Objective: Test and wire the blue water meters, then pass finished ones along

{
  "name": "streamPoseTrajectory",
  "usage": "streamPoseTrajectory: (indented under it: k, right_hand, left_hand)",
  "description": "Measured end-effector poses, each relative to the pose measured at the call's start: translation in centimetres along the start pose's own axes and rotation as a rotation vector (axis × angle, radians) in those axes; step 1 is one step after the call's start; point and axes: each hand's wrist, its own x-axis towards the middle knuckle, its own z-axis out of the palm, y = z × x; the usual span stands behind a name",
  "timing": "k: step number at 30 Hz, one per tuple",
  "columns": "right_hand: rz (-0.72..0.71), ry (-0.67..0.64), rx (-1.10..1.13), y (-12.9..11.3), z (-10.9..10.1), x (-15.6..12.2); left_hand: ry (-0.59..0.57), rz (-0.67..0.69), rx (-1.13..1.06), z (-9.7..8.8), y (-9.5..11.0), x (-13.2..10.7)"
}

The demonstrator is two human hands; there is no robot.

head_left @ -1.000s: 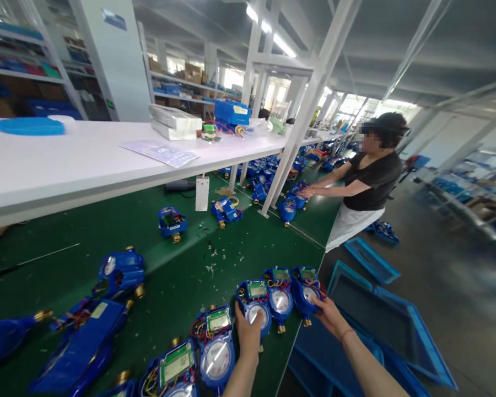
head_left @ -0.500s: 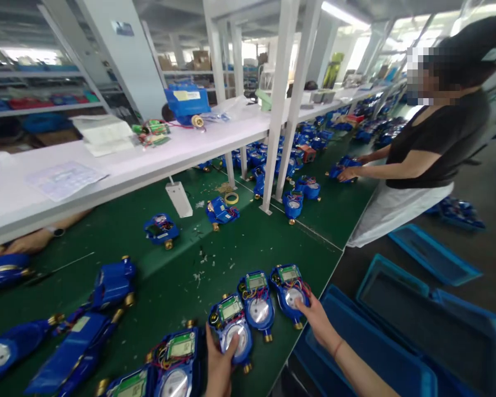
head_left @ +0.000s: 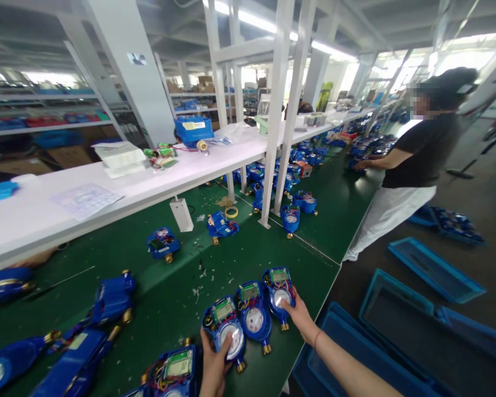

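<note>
Blue water meters (head_left: 254,318): three side by side on green matting (head_left: 177,275)
Our left hand (head_left: 215,366): grasping the left meter (head_left: 224,331)
Our right hand (head_left: 301,318): clasping the right meter (head_left: 278,292)
Meter displays (head_left: 250,291): too small to read

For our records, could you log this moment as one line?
left hand: round blue water meter | right hand: rightmost round blue water meter

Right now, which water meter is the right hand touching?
The far meter in the row of three, by the right hand; the left hand holds the near one.
</note>
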Motion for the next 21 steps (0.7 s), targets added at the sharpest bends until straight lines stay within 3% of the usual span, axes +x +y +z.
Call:
streamPoseTrajectory:
  k: [5, 13, 17, 21]
  right_hand:
    - [0.013, -0.041, -0.033, -0.6, -1.4, 0.5]
    - [0.089, -0.017, -0.097, 0.0, -2.2, -1.2]
    - [0.092, -0.019, -0.101, 0.8, -2.2, -1.2]
    - [0.056, -0.038, -0.093, 1.4, -2.6, -0.3]
  left_hand:
    - [-0.085, 0.003, -0.029, 0.9, -0.7, -0.2]
    - [-0.172, 0.049, -0.057, 1.3, 0.4, 1.1]
    - [-0.15, 0.058, -0.035, 1.9, 0.1, 1.3]
    - [-0.041, 0.061, 0.067, 3.0, -0.7, 1.4]
